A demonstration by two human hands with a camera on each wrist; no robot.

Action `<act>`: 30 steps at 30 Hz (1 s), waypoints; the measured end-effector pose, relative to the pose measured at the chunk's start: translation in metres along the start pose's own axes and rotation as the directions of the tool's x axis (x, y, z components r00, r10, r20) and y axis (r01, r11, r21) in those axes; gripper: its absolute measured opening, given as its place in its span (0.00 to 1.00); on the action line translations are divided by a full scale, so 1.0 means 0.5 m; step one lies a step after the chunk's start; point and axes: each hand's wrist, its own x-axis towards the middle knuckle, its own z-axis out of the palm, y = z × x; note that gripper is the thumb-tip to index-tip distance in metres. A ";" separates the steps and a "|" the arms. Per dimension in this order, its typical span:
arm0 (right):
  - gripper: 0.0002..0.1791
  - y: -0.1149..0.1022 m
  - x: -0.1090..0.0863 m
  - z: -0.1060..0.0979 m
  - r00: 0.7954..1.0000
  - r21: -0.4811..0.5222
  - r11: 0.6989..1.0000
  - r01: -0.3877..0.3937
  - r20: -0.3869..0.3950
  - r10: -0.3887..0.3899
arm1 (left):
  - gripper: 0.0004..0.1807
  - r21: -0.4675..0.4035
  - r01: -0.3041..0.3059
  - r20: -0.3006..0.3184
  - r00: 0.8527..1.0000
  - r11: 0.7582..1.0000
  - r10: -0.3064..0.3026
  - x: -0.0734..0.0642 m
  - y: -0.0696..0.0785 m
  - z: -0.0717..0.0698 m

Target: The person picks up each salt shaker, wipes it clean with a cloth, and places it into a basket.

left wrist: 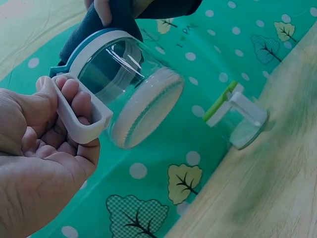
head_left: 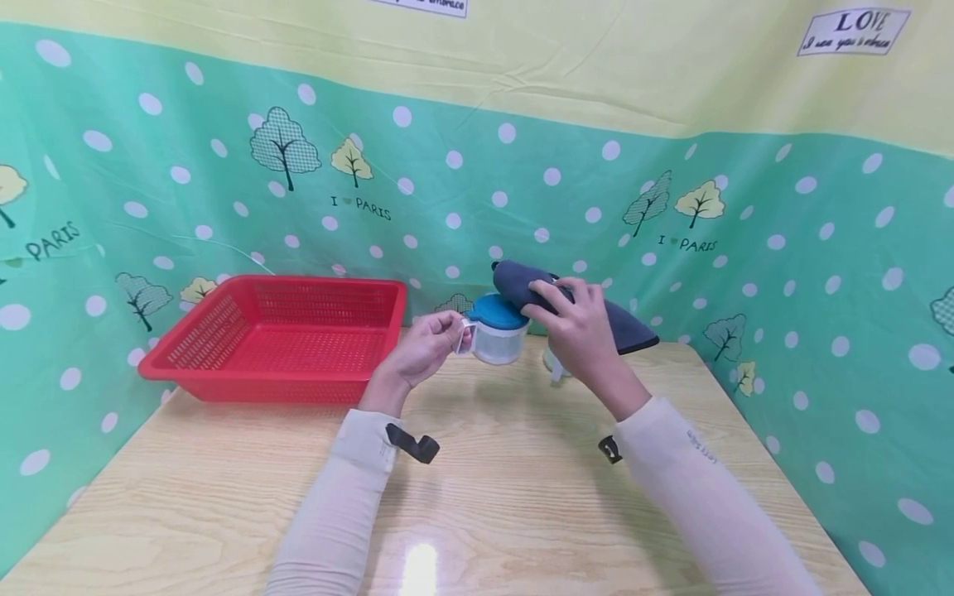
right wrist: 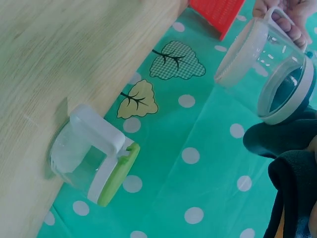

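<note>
Blue-lidded jar (head_left: 499,348) hangs above the bench (head_left: 507,472) towards twelve o'clock, the left hand (head_left: 426,349) curling its fingers round the handle (left wrist: 84,131), the right hand (head_left: 581,335) gripping dark cloth (head_left: 520,284) against its lid (head_left: 492,311).

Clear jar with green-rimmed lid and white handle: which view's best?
Right wrist: the clear jar with green-rimmed lid and white handle appears largest there, whole and unobstructed. Left wrist shows it unblocked too, but smaller. Head shows only a small part; the right hand hides most.
</note>
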 end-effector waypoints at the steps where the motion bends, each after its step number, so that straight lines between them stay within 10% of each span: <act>1: 0.14 -0.002 0.000 -0.001 1.000 -0.011 1.000 0.014 0.003 -0.014 | 0.11 0.003 -0.002 0.003 1.000 1.000 0.002 0.000 0.000 0.001; 14: 0.10 -0.043 0.017 -0.016 0.986 -0.027 0.987 0.161 0.056 -0.159 | 0.11 0.039 0.024 -0.005 1.000 0.999 -0.024 0.002 -0.008 0.005; 30: 0.12 -0.055 0.027 -0.012 0.997 0.086 0.993 0.080 -0.027 -0.078 | 0.09 0.064 0.020 0.003 1.000 0.998 -0.020 0.005 -0.013 0.005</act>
